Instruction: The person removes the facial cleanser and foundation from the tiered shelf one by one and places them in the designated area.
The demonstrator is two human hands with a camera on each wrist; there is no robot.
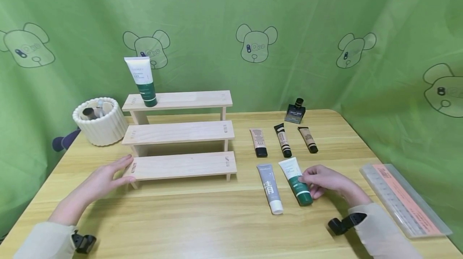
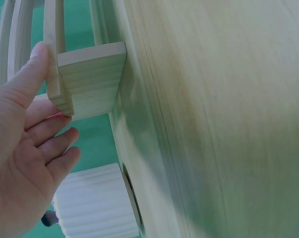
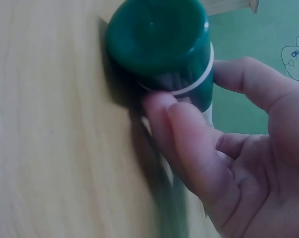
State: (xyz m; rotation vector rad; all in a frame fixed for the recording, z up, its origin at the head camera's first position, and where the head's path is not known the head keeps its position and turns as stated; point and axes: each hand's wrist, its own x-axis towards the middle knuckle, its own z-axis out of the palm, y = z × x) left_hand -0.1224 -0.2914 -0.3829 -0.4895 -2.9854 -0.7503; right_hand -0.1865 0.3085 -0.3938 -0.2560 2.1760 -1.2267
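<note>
My left hand (image 1: 105,176) holds the left end of the lowest step of a three-tier wooden display stand (image 1: 181,166). In the left wrist view its thumb lies against the board (image 2: 54,82), with a finger round the other side. A white and green squeeze tube (image 1: 296,180) lies on the table, and my right hand (image 1: 325,180) pinches it by the side near its green cap (image 3: 157,37). Beside it lies a grey tube (image 1: 269,186) with a white cap. A similar white and green tube (image 1: 142,80) stands cap down on the top step's left end.
Behind lie a pink tube (image 1: 258,142), a black striped tube (image 1: 283,140) and a small beige tube (image 1: 308,139). A dark bottle (image 1: 295,113) stands at the back. A ribbed white pot (image 1: 103,126) with brushes is left; a clear plastic case (image 1: 405,198) lies right.
</note>
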